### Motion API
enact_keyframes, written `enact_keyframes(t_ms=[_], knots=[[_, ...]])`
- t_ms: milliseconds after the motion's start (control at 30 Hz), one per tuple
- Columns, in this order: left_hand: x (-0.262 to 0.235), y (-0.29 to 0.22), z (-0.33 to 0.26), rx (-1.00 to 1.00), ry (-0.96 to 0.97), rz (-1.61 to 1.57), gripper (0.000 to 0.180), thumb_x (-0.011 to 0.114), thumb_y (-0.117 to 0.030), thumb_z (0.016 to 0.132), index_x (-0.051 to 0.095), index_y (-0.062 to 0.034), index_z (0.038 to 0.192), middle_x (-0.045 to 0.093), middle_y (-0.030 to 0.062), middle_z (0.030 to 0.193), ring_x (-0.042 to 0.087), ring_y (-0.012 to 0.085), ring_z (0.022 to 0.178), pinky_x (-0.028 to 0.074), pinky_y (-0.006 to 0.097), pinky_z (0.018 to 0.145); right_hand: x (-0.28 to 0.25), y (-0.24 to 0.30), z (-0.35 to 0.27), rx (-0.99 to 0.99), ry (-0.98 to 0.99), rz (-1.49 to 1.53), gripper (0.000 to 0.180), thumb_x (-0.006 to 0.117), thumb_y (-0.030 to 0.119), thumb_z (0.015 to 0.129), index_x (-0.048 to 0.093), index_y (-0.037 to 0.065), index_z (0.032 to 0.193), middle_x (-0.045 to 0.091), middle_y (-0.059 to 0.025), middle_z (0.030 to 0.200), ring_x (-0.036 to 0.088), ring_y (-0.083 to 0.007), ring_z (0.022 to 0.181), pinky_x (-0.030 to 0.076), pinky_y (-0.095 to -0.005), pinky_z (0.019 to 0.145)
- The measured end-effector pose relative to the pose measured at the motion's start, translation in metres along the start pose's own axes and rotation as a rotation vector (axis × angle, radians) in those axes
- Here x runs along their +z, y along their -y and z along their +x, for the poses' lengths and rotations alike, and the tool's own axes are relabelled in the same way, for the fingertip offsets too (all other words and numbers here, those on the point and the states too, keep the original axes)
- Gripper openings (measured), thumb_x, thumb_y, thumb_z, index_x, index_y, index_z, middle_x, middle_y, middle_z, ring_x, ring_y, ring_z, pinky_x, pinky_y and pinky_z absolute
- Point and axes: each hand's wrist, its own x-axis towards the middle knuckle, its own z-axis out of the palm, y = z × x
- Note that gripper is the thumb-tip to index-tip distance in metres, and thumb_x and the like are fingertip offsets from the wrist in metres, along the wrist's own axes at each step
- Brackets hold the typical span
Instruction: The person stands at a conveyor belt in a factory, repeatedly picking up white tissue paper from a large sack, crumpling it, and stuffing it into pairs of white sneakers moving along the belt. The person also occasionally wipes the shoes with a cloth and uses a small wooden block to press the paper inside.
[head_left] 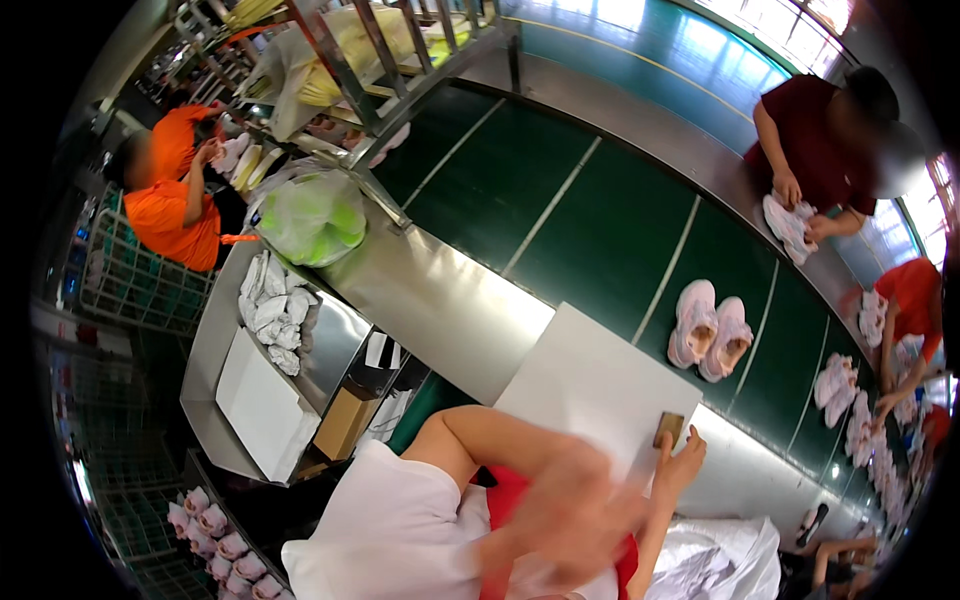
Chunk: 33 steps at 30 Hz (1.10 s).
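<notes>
My left hand (570,515) is smeared by motion in front of my body, its bare forearm coming out of a white sleeve; its fingers cannot be made out. Over the right edge of a white board (590,370), my right hand (682,462) has its thumb against a small flat brown rectangular piece (668,430), which it seems to pinch. The board lies partly over the metal rim of a green conveyor belt. A pair of pale pink sneakers (709,332) stands on the belt just beyond my right hand.
An open box (205,400) with crumpled white paper (272,305) sits at left, near a green-filled plastic bag (315,215). A metal rack (400,60) stands at the far left. Co-workers handle shoes across the belt (540,170) and at left. More pink shoes (222,540) lie lower left.
</notes>
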Motion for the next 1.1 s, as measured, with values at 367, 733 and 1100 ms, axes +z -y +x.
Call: enact_keyframes(t_ms=[367,733,1100], knots=[[0.004,-0.023,-0.030,0.023,0.272,-0.190,0.007,0.054,-0.016,0.084,0.055,-0.0095,0.080,0.053,0.0042,0.077,0.052,0.0201,0.068,0.043,0.034,0.056,0.028,0.013,-0.020,0.028,-0.112,0.082,0.037,0.071,0.014,0.070,0.054,0.000,0.100,0.053,-0.0207,0.103,0.051,-0.0390,0.095,0.043,-0.0458,0.082],[0.049,0.083,-0.276,-0.412,1.073,-0.098,0.029,0.061,-0.003,0.077,0.059,-0.0040,0.106,0.055,0.0116,0.109,0.055,0.0282,0.098,0.045,0.035,0.082,0.038,0.005,-0.013,0.191,-0.006,0.211,0.016,0.054,0.009,0.083,0.053,0.003,0.097,0.054,-0.0162,0.095,0.056,-0.0355,0.089,0.048,-0.0436,0.075],[0.036,0.090,-0.263,-0.239,1.243,-0.010,0.006,0.056,-0.002,0.084,0.057,-0.0035,0.090,0.057,0.0165,0.118,0.044,0.0338,0.125,0.021,0.054,0.109,0.036,0.011,-0.017,0.461,-0.145,0.602,0.027,0.058,0.021,0.081,0.056,0.004,0.102,0.062,-0.0175,0.088,0.058,-0.0366,0.087,0.047,-0.0414,0.078]])
